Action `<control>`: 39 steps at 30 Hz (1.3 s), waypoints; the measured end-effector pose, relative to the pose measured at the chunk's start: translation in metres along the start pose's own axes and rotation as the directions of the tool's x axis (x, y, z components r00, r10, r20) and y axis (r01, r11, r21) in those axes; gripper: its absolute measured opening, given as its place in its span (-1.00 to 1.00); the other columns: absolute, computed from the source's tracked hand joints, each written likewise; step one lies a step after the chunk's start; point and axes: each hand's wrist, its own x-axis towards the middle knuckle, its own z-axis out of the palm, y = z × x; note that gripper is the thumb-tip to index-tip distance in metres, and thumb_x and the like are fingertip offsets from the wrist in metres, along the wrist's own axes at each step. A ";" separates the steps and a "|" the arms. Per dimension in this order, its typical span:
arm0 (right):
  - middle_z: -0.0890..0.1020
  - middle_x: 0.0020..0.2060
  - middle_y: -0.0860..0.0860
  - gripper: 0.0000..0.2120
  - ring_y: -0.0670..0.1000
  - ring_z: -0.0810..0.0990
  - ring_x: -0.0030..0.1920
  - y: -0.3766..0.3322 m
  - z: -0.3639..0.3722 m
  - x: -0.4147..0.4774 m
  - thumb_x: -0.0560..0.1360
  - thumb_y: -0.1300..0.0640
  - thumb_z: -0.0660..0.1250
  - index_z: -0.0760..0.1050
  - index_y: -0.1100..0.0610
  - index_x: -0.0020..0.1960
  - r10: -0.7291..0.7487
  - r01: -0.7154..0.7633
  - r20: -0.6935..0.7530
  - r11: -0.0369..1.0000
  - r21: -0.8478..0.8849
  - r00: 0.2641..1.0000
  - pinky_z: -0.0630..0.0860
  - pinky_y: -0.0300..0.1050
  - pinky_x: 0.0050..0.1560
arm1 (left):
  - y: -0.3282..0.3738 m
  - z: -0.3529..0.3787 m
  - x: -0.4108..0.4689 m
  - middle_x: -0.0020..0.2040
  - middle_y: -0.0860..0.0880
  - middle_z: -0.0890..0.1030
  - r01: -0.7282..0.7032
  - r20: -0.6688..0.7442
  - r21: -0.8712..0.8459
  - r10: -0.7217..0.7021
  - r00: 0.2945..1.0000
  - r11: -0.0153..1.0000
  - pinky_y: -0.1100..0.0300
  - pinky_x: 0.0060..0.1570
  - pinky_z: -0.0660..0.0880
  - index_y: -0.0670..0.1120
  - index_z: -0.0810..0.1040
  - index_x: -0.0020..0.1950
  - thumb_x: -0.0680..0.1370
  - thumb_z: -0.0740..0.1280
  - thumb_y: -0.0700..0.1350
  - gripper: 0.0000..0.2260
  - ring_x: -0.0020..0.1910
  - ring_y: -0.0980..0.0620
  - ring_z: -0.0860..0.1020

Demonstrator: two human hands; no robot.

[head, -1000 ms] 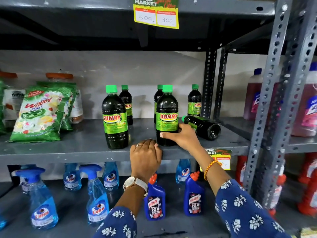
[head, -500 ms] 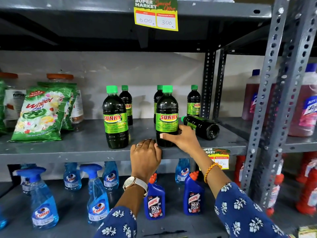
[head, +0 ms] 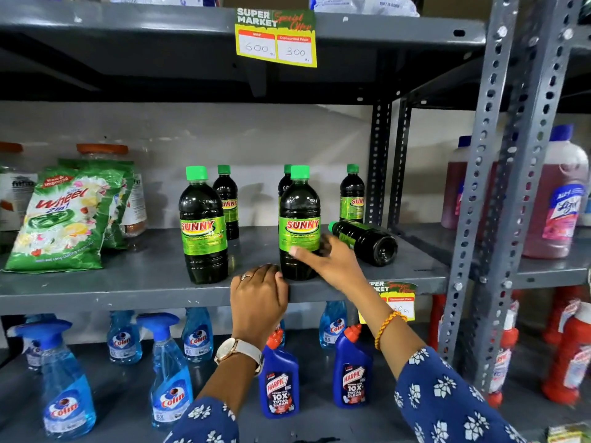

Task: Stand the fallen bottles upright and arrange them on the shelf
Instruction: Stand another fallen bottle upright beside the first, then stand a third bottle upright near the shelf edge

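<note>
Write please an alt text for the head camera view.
A person's right hand touches an upright dark bottle with green cap and Sunny label on a grey metal shelf, beside one fallen bottle of the same kind. The left hand rests on the shelf's edge.

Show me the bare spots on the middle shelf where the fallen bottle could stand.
Bare room lies between the detergent packet and the front-left Sunny bottle, and between that bottle and the front-right Sunny bottle. Crowded at the right: the fallen bottle, the right hand and the back-right bottle.
</note>
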 end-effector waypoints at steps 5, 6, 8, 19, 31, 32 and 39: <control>0.62 0.07 0.18 -0.54 0.12 0.60 0.07 -0.008 -0.055 -0.003 0.42 0.02 0.41 0.48 0.32 0.18 -0.122 0.125 -0.384 0.992 -0.018 0.915 0.52 -0.12 0.08 | 0.025 -0.016 -0.012 -0.01 -0.18 0.65 -0.074 -0.251 -0.380 -0.025 0.968 0.922 0.13 0.08 0.41 -0.28 0.62 0.03 0.61 0.04 -0.09 -0.60 0.00 -0.06 0.55; 0.64 -0.02 0.20 -0.68 0.13 0.61 -0.01 -0.009 -0.066 0.003 0.44 0.10 0.39 0.53 0.31 0.07 -0.170 0.135 -0.451 0.985 -0.108 0.876 0.52 -0.07 0.08 | 0.038 -0.018 -0.014 -0.03 -0.16 0.65 -0.154 -0.245 -0.403 0.056 0.968 0.902 0.16 0.05 0.41 -0.27 0.63 0.01 0.63 0.03 -0.07 -0.57 -0.01 -0.01 0.54; 0.63 -0.10 0.21 -0.80 0.15 0.60 -0.07 -0.010 -0.082 0.024 0.43 0.15 0.34 0.55 0.27 -0.03 -0.206 0.077 -0.451 0.955 -0.286 0.869 0.52 -0.02 0.07 | 0.064 -0.013 -0.014 -0.11 -0.11 0.67 -0.256 -0.184 -0.412 0.195 0.963 0.874 0.20 -0.07 0.43 -0.23 0.64 -0.06 0.61 0.07 -0.08 -0.61 -0.09 0.02 0.55; 0.52 0.24 0.16 -0.52 0.22 0.40 0.26 0.040 -0.066 0.083 0.45 0.05 0.34 0.40 0.21 0.32 0.087 -0.270 -0.256 0.347 -0.898 0.963 0.42 0.02 0.19 | 0.117 0.045 0.022 -0.42 0.01 0.56 -0.196 0.094 -0.045 0.200 0.975 0.980 0.26 -0.55 0.20 -0.03 0.51 -0.34 0.54 0.09 0.00 -0.67 -0.51 -0.04 0.51; 0.62 0.02 0.04 -0.51 0.07 0.58 0.06 0.075 -0.122 0.063 0.39 -0.24 0.33 0.49 0.06 0.16 0.002 -0.019 -0.120 0.989 -0.145 0.993 0.48 -0.06 0.04 | 0.120 0.039 0.032 -0.31 -0.06 0.61 -0.091 0.195 0.136 0.064 0.979 0.986 0.13 -0.48 0.09 -0.09 0.50 -0.27 0.65 -0.07 0.05 -0.53 -0.30 -0.11 0.58; 0.60 0.04 0.00 -0.55 0.01 0.55 0.08 0.076 -0.123 0.060 0.43 -0.18 0.33 0.47 0.06 0.20 0.006 -0.011 -0.070 0.997 -0.072 0.998 0.44 -0.11 0.05 | 0.120 0.039 0.034 -0.30 -0.05 0.61 -0.093 0.203 0.141 0.063 0.977 0.986 0.13 -0.46 0.11 -0.08 0.49 -0.26 0.65 -0.09 0.07 -0.52 -0.29 -0.11 0.58; 0.65 0.07 0.01 -0.48 0.02 0.60 0.09 0.081 -0.120 0.063 0.29 -0.09 0.44 0.49 0.05 0.20 0.038 -0.038 0.005 0.998 0.050 0.999 0.49 0.00 0.19 | 0.112 0.036 0.032 -0.40 -0.08 0.59 -0.144 0.152 -0.062 0.152 0.977 0.988 0.19 -0.46 0.23 -0.08 0.52 -0.33 0.61 0.18 0.04 -0.62 -0.42 -0.12 0.55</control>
